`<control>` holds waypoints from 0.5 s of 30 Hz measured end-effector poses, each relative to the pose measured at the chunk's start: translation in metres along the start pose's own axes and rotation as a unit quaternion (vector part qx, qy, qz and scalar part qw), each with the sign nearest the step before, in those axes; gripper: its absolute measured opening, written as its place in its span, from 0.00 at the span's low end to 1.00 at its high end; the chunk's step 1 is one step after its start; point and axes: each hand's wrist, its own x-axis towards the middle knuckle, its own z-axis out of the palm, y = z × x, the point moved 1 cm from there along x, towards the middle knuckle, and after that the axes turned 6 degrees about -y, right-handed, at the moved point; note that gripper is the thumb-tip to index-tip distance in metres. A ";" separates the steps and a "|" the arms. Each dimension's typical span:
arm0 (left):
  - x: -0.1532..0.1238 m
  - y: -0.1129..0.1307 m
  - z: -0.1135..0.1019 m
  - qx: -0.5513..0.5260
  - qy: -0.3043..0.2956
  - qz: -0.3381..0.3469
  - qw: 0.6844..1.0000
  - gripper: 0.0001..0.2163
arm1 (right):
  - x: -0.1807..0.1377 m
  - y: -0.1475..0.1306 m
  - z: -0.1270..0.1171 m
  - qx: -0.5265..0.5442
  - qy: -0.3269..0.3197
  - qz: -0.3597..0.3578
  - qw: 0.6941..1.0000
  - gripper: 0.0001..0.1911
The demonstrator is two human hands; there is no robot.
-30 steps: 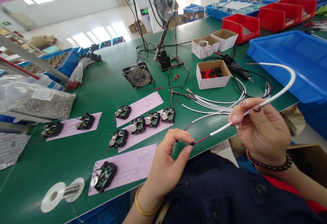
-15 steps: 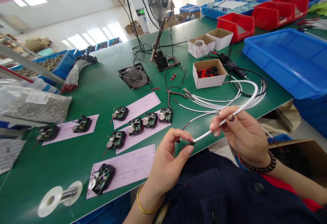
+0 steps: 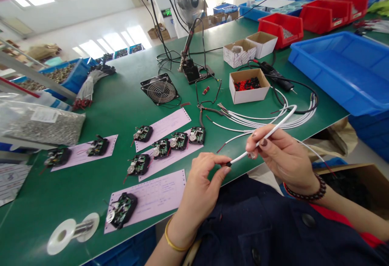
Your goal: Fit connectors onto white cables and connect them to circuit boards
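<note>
My right hand (image 3: pixel 281 158) pinches a white sleeved cable (image 3: pixel 270 133) between thumb and fingers, just over the near edge of the green table (image 3: pixel 121 104). My left hand (image 3: pixel 202 191) pinches the cable's near end, where a small black piece (image 3: pixel 228 163) sits on the thin red wire. The cable curves back toward a bundle of similar white cables (image 3: pixel 258 120) lying on the table. Several small circuit boards (image 3: pixel 170 142) rest on pink paper slips to the left of my hands.
An open cardboard box of red and black parts (image 3: pixel 248 86), a small square fan (image 3: pixel 159 90), a soldering iron in its stand (image 3: pixel 188 53) and pliers (image 3: pixel 206 110) lie ahead. A large blue bin (image 3: pixel 343 69) stands at right, a solder spool (image 3: pixel 71 231) at front left.
My right hand has slid down the white cable toward my left hand. The cable's raised arc has dropped and now lies low over the table.
</note>
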 end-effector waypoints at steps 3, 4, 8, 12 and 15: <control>0.000 0.002 0.001 -0.007 0.011 0.021 1.000 0.05 | 0.000 0.003 -0.001 -0.058 -0.024 0.019 0.998 0.06; 0.000 0.002 0.001 -0.012 0.012 0.023 1.000 0.04 | 0.001 0.004 0.000 -0.072 -0.033 0.026 0.996 0.06; 0.000 0.001 0.002 0.010 0.011 0.025 1.000 0.04 | 0.001 0.007 0.001 -0.088 -0.053 0.049 0.993 0.07; 0.000 -0.001 0.002 0.043 -0.011 0.020 0.999 0.06 | 0.002 0.008 0.003 -0.082 -0.071 0.053 0.993 0.08; 0.000 -0.001 0.003 0.044 -0.012 0.020 0.999 0.05 | 0.002 0.008 0.003 -0.100 -0.077 0.053 0.991 0.09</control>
